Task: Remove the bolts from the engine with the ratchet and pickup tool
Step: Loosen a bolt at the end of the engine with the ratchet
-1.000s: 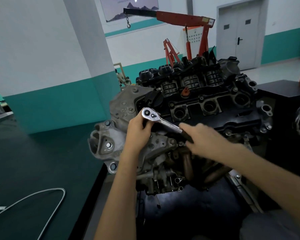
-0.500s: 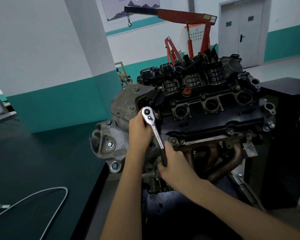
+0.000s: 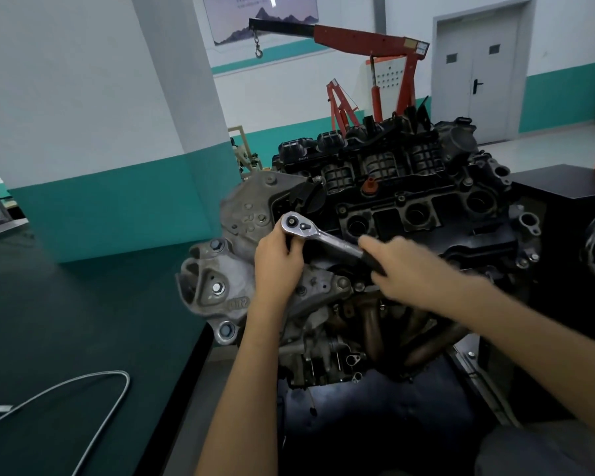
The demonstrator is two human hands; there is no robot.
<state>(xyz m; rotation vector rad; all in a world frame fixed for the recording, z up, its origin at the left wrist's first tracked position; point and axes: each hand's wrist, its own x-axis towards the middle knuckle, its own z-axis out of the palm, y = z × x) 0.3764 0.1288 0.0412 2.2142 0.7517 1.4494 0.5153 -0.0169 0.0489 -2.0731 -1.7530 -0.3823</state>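
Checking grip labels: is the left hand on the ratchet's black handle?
No: the left hand grips the ratchet at its head; the right hand holds the handle.

A person is working two-handed, both arms bare to the elbow. The left forearm [image 3: 244, 389] is rising almost straight up from below, its wrist held straight. The left hand [image 3: 278, 261] is cupping the head of the ratchet [image 3: 323, 237], with its fingers curling up around the underside and its back turned toward the wearer. The right forearm [image 3: 529, 338] is reaching in on a diagonal from the lower right. The right hand [image 3: 409, 266], knuckles up and slightly blurred, is wrapping around the ratchet's dark grip, with one digit lying forward along the shaft. The two hands are sitting close together, not touching.
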